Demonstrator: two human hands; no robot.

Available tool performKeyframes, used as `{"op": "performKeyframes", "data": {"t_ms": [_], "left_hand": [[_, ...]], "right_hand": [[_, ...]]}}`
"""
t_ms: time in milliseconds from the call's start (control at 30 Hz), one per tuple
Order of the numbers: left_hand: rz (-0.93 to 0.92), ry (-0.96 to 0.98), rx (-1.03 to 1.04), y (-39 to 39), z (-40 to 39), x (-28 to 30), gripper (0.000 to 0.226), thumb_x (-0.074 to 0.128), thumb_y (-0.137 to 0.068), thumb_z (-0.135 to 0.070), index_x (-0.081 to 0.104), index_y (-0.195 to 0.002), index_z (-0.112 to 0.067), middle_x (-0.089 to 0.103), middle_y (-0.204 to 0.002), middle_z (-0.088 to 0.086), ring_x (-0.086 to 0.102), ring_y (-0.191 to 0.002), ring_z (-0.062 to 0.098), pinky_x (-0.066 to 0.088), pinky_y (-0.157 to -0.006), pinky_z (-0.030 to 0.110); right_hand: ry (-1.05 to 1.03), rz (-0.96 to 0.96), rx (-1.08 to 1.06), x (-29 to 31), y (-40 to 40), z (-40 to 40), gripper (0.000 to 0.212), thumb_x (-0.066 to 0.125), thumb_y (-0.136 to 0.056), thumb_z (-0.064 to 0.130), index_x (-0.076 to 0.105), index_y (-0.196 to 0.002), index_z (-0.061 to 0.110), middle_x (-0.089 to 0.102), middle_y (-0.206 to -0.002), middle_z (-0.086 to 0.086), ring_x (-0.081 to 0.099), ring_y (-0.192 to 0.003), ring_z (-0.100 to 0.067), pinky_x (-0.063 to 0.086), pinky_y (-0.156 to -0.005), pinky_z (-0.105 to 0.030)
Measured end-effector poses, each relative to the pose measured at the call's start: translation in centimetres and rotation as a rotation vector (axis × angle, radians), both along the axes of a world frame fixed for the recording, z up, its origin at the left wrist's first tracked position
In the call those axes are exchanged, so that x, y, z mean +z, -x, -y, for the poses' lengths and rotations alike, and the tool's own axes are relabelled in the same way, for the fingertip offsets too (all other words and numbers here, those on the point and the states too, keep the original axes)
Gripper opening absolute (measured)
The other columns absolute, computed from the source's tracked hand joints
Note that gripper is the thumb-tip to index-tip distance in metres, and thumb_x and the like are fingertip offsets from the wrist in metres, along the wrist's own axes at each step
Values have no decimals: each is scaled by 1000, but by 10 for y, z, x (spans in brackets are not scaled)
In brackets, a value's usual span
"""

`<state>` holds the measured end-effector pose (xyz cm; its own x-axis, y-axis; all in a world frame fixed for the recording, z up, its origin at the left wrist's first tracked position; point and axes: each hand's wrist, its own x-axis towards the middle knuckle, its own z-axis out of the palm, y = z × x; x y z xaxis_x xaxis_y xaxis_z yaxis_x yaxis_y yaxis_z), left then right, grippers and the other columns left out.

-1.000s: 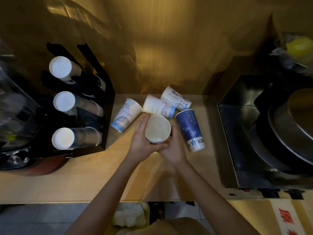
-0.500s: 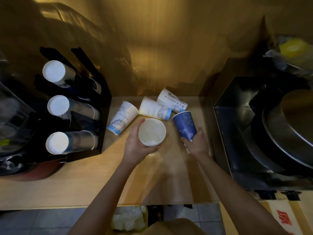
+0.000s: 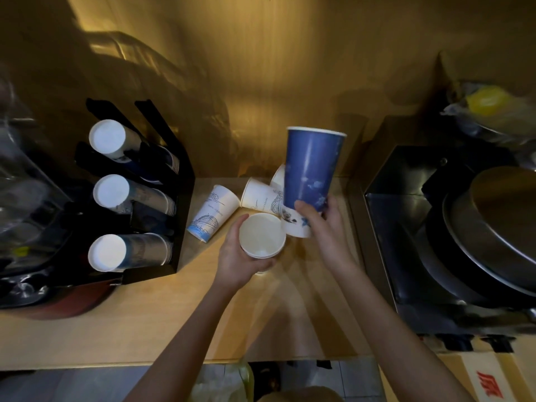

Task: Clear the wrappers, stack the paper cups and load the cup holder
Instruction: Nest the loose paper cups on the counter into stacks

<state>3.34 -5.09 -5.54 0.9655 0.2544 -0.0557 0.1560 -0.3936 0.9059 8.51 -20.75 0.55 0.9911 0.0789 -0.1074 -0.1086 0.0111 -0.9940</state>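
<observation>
Gripping blue cup (image 3: 310,169) base in right hand (image 3: 324,224), left hand (image 3: 237,256) clasping white cup stack (image 3: 262,235) beside it

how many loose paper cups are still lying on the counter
3: a white printed paper cup beside the black cup holder, a second right of it, a third mostly hidden behind the raised blue paper cup. Others may be hidden.

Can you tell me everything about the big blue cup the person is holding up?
The blue cup is a tall paper cup, dark blue with faint pale specks and a white band with small printed marks at its narrow bottom. Its wide rim is thin and white. It is lifted off the wooden counter, mouth pointing up and away, leaning slightly. The right hand grips it near the bottom, fingers wrapped around it. It hangs above the white cups lying on their sides, beside the stack in the left hand. Its inside is hidden.
</observation>
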Motion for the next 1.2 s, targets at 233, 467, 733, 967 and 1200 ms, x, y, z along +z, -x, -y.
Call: {"op": "performKeyframes", "data": {"t_ms": [233,467,733,967,1200], "left_hand": [[21,48,-22,1,-2,0,102,89,-48,-26,34,-134,-23,56,-126,-5,54,-111,11,46,-87,23],[55,97,-29,2,-1,1,94,83,-44,-22,37,-126,-32,51,-117,-17,49,-110,2,37,-80,-4],[46,15,-121,-10,23,7,108,87,-52,-33,21,-138,-31,48,-131,-11,47,-119,8,43,-94,25],[102,-56,-368,-43,93,11,93,85,-55,-31,34,-132,-23,46,-137,2,43,-123,15,42,-99,29],[113,-64,-495,-70,138,5,94,86,-51,-28,37,-131,-21,50,-131,3,48,-117,17,45,-94,28]], "right_hand": [[188,-18,173,-27,19,-31,70,78,-69,20,33,-122,29,53,-121,3,55,-109,-8,47,-87,-23],[453,69,270,-42,29,-24,95,74,-58,47,24,-137,25,43,-137,3,39,-128,-14,40,-106,-37],[545,96,315,-28,25,5,92,73,-62,51,24,-137,31,44,-136,8,44,-124,-10,45,-101,-34],[645,52,84,-8,15,76,66,75,-73,29,41,-128,21,54,-116,2,51,-105,-11,47,-83,-23],[730,33,-34,-11,13,120,71,73,-73,38,37,-132,22,52,-125,0,47,-110,-11,43,-90,-26]]}}
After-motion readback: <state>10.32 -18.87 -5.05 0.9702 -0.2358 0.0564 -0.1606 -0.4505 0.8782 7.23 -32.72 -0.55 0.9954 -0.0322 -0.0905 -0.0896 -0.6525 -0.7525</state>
